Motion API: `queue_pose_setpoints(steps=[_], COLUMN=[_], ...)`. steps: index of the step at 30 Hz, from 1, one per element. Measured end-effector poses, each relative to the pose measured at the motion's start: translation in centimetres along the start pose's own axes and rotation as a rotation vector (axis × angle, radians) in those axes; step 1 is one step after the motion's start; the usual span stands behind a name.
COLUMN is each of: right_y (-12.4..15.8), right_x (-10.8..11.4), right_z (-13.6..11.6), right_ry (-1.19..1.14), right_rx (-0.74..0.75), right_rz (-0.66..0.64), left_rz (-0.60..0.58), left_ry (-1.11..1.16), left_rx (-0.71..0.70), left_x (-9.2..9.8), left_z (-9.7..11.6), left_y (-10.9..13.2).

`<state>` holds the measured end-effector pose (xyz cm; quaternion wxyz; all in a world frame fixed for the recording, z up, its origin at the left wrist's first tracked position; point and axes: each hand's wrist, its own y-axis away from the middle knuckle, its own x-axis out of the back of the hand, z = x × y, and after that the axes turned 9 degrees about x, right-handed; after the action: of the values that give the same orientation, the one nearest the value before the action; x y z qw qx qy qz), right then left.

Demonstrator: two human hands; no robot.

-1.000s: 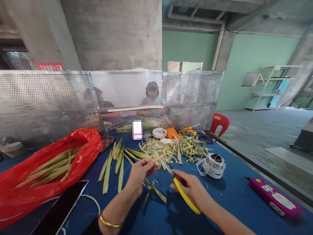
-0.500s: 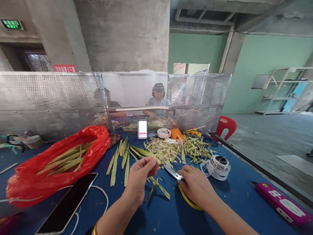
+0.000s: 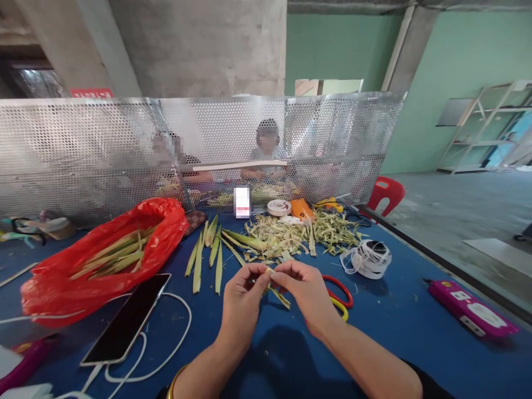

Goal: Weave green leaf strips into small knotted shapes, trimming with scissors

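My left hand (image 3: 245, 296) is closed in a pinch on a small pale-green leaf piece (image 3: 270, 271), above the middle of the blue table. Thumb and fingers of my right hand (image 3: 305, 293) pinch the same piece from the other side, the fingertips nearly meeting. Much of the piece is hidden by the fingers. Below them, a knot of green leaf strips (image 3: 281, 299) shows partly between the hands. Scissors (image 3: 338, 293) with red and yellow handles lie just right of my right hand, their blades hidden behind it.
Long leaves (image 3: 198, 266) lie left of a heap of leaf scraps (image 3: 286, 235). A red plastic bag (image 3: 54, 288) holds more leaves, near a phone (image 3: 128, 321) with a white cable. A white ribbon roll (image 3: 369, 260) and purple case (image 3: 469, 310) sit right. Two people sit behind the perforated screen (image 3: 224, 127).
The scissors have left my right hand and now lie on the table. My right hand has moved left to join my left hand at the leaf piece. The view has tilted downward.
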<state>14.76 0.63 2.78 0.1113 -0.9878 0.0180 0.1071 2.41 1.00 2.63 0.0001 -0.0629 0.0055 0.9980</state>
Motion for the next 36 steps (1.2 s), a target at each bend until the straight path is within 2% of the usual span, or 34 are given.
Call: queue_pose_setpoints(steps=[3, 8, 12, 16, 18, 21, 23, 26, 30, 33, 36], right_y=[-0.2, -1.4, -1.7, -1.4, -1.4, -1.4, -1.5, -1.3, -0.8, -0.5, -0.2], right_x=[0.4, 2.7, 4.4, 4.2, 4.0, 4.2, 4.6, 4.9, 4.6, 4.1, 3.8], right_z=[0.1, 0.9, 2.3, 2.9, 2.7, 2.2, 1.8, 1.2, 1.0, 1.1, 1.2], right_ry=[0.008, 0.158, 0.19, 0.203, 0.19, 0.15, 0.102, 0.036, 0.06, 0.12, 0.208], right_rx=[0.063, 0.148, 0.128, 0.037, -0.014, -0.043, -0.024, -0.029, -0.153, -0.189, -0.154], right_rz=[-0.003, 0.041, 0.027, -0.045, -0.072, -0.057, -0.042, -0.079, -0.24, -0.288, -0.225], left_rz=[-0.004, 0.1, 0.037, -0.024, -0.066, -0.116, -0.135, -0.18, -0.256, -0.245, -0.134], left_ry=[-0.041, -0.285, -0.588, -0.72, -0.66, -0.372, -0.261, -0.226, -0.251, -0.287, -0.29], left_rx=[0.038, 0.068, 0.125, 0.093, 0.096, 0.142, 0.192, 0.229, 0.212, 0.175, 0.181], left_x=[0.3, 2.5, 3.7, 3.3, 2.9, 2.8, 2.9, 3.0, 2.9, 2.8, 2.6], left_z=[0.1, -1.3, -3.5, -5.0, -5.0, -4.3, -3.6, -2.8, -2.3, -2.3, -2.4], left_y=[-0.1, -0.6, -1.3, -2.5, -2.9, -2.7, -2.3, -1.6, -1.2, -1.2, -1.1])
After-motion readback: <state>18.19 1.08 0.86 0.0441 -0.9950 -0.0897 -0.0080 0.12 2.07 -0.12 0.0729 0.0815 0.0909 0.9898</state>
